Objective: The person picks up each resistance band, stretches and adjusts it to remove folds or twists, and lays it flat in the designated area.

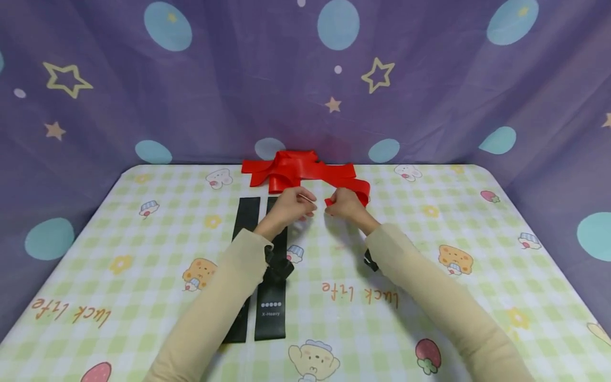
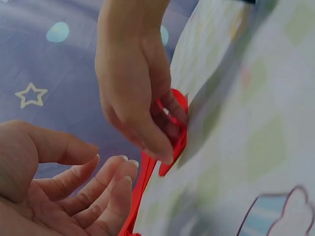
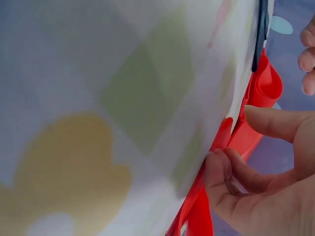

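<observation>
A pile of red flat elastic band (image 1: pixel 305 167) lies loosely folded at the far edge of the table. My right hand (image 1: pixel 347 204) pinches one part of this red band (image 3: pixel 197 184) between thumb and fingers, close to the tabletop. Left of it, my left hand (image 1: pixel 288 207) hovers with fingers loosely bent and holds nothing; the left wrist view shows a gap between its thumb and fingertips (image 2: pixel 123 169). Under the left forearm are two black flat exercise bands, one marked X-Heavy (image 1: pixel 270 318) and the other (image 1: pixel 245 212) beside it, partly hidden by the sleeve.
A pale green checked cloth (image 1: pixel 477 329) with cartoon prints covers the table. Behind the red pile hangs a purple curtain (image 1: pixel 277 79) with stars and blue dots, which also runs along both sides.
</observation>
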`<state>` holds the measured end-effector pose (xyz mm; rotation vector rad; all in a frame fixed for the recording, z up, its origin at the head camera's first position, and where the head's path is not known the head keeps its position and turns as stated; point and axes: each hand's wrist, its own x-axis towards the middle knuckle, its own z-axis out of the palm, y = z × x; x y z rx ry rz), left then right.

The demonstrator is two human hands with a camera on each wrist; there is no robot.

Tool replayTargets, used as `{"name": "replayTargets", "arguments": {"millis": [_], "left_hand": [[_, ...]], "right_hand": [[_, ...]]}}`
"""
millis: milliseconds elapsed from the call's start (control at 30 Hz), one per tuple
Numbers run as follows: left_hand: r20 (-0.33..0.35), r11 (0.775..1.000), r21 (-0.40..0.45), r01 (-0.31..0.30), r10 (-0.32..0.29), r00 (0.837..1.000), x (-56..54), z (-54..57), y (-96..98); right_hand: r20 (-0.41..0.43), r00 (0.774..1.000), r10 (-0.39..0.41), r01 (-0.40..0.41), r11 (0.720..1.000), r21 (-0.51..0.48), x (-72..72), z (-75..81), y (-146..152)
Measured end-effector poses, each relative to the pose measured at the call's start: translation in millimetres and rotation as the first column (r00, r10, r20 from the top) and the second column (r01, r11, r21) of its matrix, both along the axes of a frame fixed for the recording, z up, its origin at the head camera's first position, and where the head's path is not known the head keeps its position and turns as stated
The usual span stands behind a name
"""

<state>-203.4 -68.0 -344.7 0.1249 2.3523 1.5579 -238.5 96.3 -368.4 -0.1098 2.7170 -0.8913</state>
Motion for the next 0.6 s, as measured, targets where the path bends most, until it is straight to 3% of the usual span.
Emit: {"name": "replayTargets", "arguments": {"millis": [167, 333, 500, 600], "left_hand": [[-0.004, 0.999, 0.016, 0.027, -0.027, 1.0, 4.0, -4.2, 10.5], [-0.056, 1.0, 0.012, 0.019, -0.019, 0.998, 5.1, -9.1, 20.4], [-0.098, 0.999, -0.025, -0.028, 0.025, 0.995, 3.4, -12.8, 21.2], [-0.16, 0.997, -0.054, -0.049, 0.04, 0.986, 1.8, -14.3, 20.7]], "right_hand": [[0.0, 1.0, 0.004, -0.004, 0.994, 0.113, -3.5, 1.5, -1], [-0.04, 0.999, -0.009, 0.017, 0.98, 0.198, -0.1, 4.5, -3], [-0.104, 0.994, -0.02, 0.039, 0.982, 0.186, 7.2, 6.7, -4], [-0.147, 0.989, 0.009, 0.013, 0.988, 0.151, 13.9, 6.6, -2]]}}
